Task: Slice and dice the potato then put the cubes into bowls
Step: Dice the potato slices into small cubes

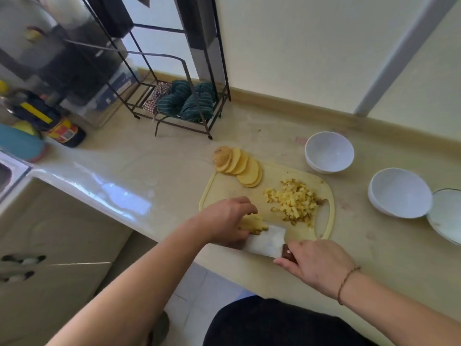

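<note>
A pale cutting board (324, 188) lies on the counter. A row of round potato slices (240, 167) fans across its far left corner. A heap of small potato cubes (295, 202) sits on its right half. My left hand (228, 221) curls over a stack of potato strips (252, 223) at the board's near edge and holds them down. My right hand (316, 264) grips the brown handle of a cleaver (264, 242), whose broad blade rests against the strips. Two white bowls (329, 152) (400, 193) stand to the right of the board.
A white plate (446, 216) sits at the far right, partly cut off. A black wire rack (184, 106) with folded cloths stands at the back by the wall. Bottles and jars (50, 121) crowd the left, near a sink edge (10, 171). The counter's front edge runs under my arms.
</note>
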Demonstrator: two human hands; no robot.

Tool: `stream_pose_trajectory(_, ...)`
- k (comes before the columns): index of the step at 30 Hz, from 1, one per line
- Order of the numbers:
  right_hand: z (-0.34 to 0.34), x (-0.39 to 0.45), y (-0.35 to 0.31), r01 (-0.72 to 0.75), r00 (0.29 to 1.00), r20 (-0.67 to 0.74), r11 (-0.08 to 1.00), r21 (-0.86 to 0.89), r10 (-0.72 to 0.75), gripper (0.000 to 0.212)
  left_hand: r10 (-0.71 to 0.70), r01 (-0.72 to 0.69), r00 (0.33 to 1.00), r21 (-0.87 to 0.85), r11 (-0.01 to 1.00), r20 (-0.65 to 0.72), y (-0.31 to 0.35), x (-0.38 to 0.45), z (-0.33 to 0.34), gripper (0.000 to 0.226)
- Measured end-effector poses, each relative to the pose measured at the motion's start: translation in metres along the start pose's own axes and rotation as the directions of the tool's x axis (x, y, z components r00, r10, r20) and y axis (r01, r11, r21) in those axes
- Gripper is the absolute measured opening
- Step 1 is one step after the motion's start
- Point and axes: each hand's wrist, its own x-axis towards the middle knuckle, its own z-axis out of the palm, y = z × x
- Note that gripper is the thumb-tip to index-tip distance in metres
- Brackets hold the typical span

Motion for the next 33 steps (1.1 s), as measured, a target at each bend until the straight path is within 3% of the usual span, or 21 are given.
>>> stream_pose_trajectory(6,-0.008,0.002,0.001,0.014,1.000,0.011,1.000,0.002,-0.014,0.064,0.020,-0.036,0.989,0.105,0.994,0.149,0.001,0.013,-0.011,0.038)
stream_pose_trajectory(25,-0.017,0.007,0.005,0.037,0.999,0.030,0.999,-0.009,-0.037,0.064,0.138,-0.160,0.977,0.129,0.979,0.164,-0.020,0.042,-0.019,0.041)
stream_pose_trajectory(33,-0.001,0.004,0.004,0.048,0.997,0.065,0.997,0.068,-0.052,0.094,0.207,-0.256,0.955,0.233,0.938,0.215,-0.025,0.062,-0.017,0.045)
